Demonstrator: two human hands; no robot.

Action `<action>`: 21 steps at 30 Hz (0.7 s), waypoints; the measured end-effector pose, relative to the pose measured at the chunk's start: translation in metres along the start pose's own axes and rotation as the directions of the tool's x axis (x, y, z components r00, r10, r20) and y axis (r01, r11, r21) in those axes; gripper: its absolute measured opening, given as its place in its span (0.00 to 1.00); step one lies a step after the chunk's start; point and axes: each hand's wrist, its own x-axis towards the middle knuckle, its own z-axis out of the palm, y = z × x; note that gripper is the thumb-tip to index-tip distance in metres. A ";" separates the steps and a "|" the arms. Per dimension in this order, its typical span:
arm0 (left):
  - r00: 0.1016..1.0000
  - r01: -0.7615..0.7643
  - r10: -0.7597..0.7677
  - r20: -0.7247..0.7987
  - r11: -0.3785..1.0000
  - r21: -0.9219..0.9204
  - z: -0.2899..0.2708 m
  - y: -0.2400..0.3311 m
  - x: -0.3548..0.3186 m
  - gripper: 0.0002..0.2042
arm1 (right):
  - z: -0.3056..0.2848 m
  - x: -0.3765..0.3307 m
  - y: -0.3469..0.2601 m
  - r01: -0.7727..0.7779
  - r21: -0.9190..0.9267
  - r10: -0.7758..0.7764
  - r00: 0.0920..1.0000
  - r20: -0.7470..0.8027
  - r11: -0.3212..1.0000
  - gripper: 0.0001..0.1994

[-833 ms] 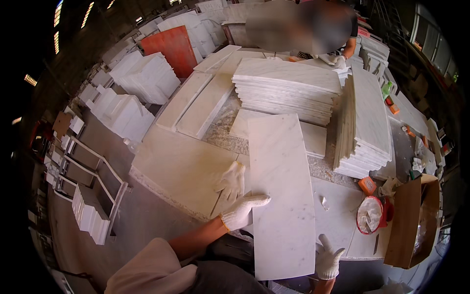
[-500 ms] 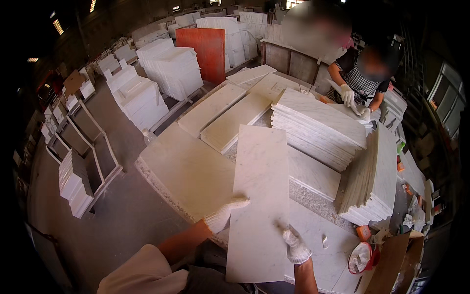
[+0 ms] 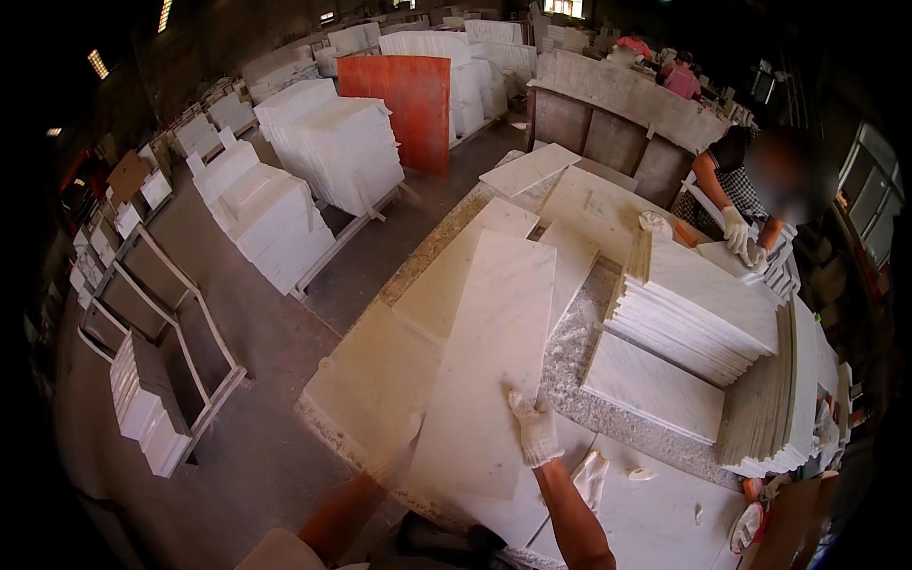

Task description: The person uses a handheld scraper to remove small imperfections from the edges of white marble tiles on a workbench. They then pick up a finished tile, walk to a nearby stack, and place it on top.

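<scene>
A long pale marble slab (image 3: 489,351) slants over the worktable, its far end above other slabs. My right hand (image 3: 535,429), in a white knitted glove, grips the slab's right edge with the fingers closed against it. My left hand (image 3: 394,458) is at the slab's left edge near the bottom, gloved and blurred, its fingers partly hidden by the slab. Beneath and beyond lie a dusty flat slab (image 3: 366,366) and another pale slab (image 3: 446,285). To the right of my right hand a crumpled white glove or cloth (image 3: 590,480) lies on the table.
Stacked marble slabs (image 3: 684,318) and a leaning row of slabs (image 3: 774,399) occupy the table's right side. At the far right a co-worker's gloved hands (image 3: 736,233) handle a piece. A metal rack (image 3: 180,332) and a red board (image 3: 399,109) stand off the table.
The slab has moved farther over the table and tilted, its far end leaning right. My right hand moved slightly up and left; my left shifted down and left. The view has turned.
</scene>
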 end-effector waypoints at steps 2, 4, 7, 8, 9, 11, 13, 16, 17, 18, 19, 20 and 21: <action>0.999 0.012 -0.013 -0.041 1.000 -0.027 -0.026 -0.008 -0.007 0.24 | 0.023 0.038 0.007 0.016 -0.064 -0.018 0.999 -0.035 0.998 0.16; 0.995 0.018 -0.023 -0.096 0.998 -0.053 -0.040 -0.007 -0.005 0.23 | 0.044 0.073 0.015 -0.035 0.016 0.036 0.995 -0.091 0.999 0.16; 0.976 -0.162 0.139 -0.166 0.977 -0.137 -0.030 -0.008 0.020 0.21 | 0.068 0.118 0.035 -0.060 0.100 0.072 0.989 -0.126 0.993 0.17; 0.963 -0.163 0.138 -0.233 0.983 -0.090 -0.020 -0.001 0.032 0.20 | 0.072 0.131 0.042 -0.060 0.122 0.076 0.988 -0.138 0.991 0.18; 0.945 -0.157 0.138 -0.298 0.987 -0.042 -0.005 0.013 0.050 0.19 | 0.075 0.145 0.048 -0.052 0.120 0.071 0.984 -0.164 0.991 0.17; 0.905 -0.168 0.172 -0.390 0.985 0.043 -0.001 0.031 0.076 0.17 | 0.083 0.169 0.056 -0.031 0.117 0.055 0.977 -0.205 0.993 0.17; 0.866 -0.199 0.230 -0.445 0.973 0.114 -0.009 0.040 0.098 0.17 | 0.089 0.192 0.061 0.001 0.159 0.025 0.986 -0.162 0.987 0.16; 0.826 -0.268 0.308 -0.472 0.951 0.152 -0.017 0.051 0.132 0.17 | 0.098 0.221 0.060 -0.039 0.208 0.074 0.983 -0.165 0.977 0.15; 0.822 -0.274 0.317 -0.472 0.948 0.160 -0.019 0.054 0.143 0.17 | 0.099 0.229 0.059 -0.062 0.220 0.103 0.978 -0.180 0.973 0.14; 0.819 -0.280 0.326 -0.472 0.945 0.167 -0.020 0.057 0.153 0.17 | 0.096 0.240 0.064 -0.048 0.202 0.088 0.977 -0.194 0.978 0.14; 0.816 -0.286 0.335 -0.471 0.942 0.173 -0.021 0.058 0.162 0.16 | 0.091 0.254 0.072 -0.033 0.183 0.072 0.975 -0.210 0.983 0.14; 0.814 -0.291 0.336 -0.473 0.942 0.168 -0.023 0.060 0.170 0.16 | 0.092 0.262 0.073 -0.021 0.167 0.057 0.974 -0.218 0.986 0.14; 0.813 -0.296 0.337 -0.474 0.941 0.162 -0.024 0.062 0.176 0.15 | 0.092 0.268 0.073 -0.029 0.159 0.064 0.974 -0.219 0.987 0.14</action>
